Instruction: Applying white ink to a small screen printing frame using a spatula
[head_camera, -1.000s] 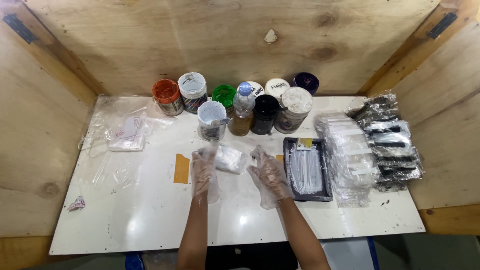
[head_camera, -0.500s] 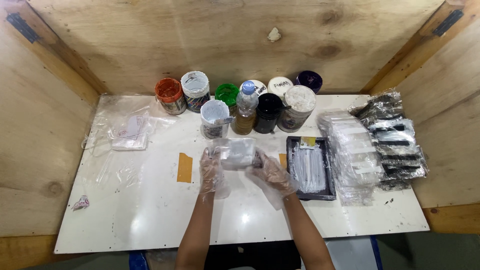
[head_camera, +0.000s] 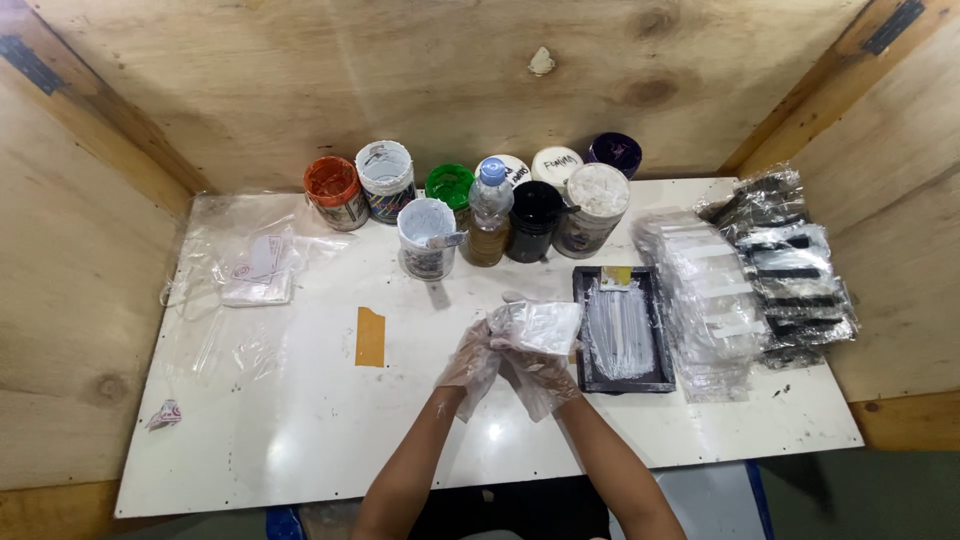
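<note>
Plywood walls, white table (head_camera: 300, 430), paint jars (head_camera: 470, 205) at back, gloved fingers (head_camera: 515, 345) of both hands closed on clear packet (head_camera: 545, 325)

A single head-worn view looks steeply down and forward over the white bench (head_camera: 300, 440), from well above it, so the whole top fits in the picture. It faces the plywood back wall (head_camera: 450, 80); side walls slant in at both edges. The forearms enter from the bottom edge, hands near the middle. Jars (head_camera: 480, 200) line the far edge.
</note>
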